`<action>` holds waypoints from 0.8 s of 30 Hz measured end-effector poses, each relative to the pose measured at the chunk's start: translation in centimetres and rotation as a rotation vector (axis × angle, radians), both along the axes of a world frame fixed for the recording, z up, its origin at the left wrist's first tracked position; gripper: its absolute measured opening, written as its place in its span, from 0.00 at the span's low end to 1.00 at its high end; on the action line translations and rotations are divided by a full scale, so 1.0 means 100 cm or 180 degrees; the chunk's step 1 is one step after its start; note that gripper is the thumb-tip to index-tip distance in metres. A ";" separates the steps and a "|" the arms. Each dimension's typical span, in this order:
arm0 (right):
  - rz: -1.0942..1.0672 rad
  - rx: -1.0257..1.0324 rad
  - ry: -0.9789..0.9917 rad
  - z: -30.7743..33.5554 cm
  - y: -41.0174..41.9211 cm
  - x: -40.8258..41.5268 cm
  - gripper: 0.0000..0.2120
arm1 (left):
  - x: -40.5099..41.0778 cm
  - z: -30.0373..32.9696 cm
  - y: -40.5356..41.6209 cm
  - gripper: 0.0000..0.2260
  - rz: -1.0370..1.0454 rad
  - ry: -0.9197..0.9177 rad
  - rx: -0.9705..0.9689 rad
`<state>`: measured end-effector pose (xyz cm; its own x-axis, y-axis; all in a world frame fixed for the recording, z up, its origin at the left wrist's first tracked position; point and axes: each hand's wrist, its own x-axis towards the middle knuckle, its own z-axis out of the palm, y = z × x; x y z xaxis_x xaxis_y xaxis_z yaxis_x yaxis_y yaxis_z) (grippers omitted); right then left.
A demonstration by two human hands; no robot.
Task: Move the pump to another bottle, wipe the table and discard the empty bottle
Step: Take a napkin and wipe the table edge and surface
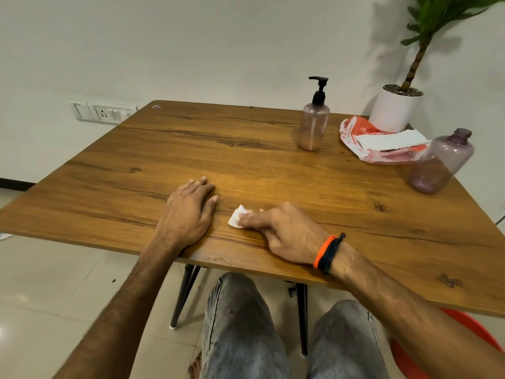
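Two hands are seen on the wooden table [164, 149], head view only. Left hand [188, 212] is laid flat near the front edge, palm down, fingers loosely together, nothing held. Right hand [287, 233] is pressed onto a small white tissue [236, 216], which is pinned under the fingertips [246, 220] w/ most of it hidden; the exposed corner sticks out toward the left hand. An orange-and-black band [326, 254] is worn on the right wrist. Pump bottle [313, 124] is stood upright at the far side, black pump fitted. Capless bottle [441, 162] is stood near the right edge, just beside an orange-white plastic bag [352, 132] w/ a folded white cloth [390, 140] on it. Both bottles are well apart from the hands.
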<state>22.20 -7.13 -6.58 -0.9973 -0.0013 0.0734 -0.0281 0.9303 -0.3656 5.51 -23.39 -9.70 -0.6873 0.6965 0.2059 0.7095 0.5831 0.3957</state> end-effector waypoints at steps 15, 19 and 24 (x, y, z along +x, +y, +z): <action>-0.1451 -0.0062 0.0318 0.004 0.079 -0.095 0.21 | 0.000 0.000 0.000 0.21 -0.0003 -0.0043 0.0000; -0.0969 0.0223 0.0149 0.001 0.061 -0.094 0.23 | 0.000 -0.001 0.000 0.21 0.0015 -0.0053 -0.0012; -0.0116 0.0202 -0.0067 -0.001 0.025 -0.057 0.24 | 0.002 0.001 0.000 0.21 0.0030 -0.0041 -0.0004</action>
<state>16.55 -4.60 -6.65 -0.9981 0.0310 0.0532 0.0132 0.9520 -0.3059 5.73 -23.35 -9.59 -0.6964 0.6903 0.1962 0.6989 0.5902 0.4041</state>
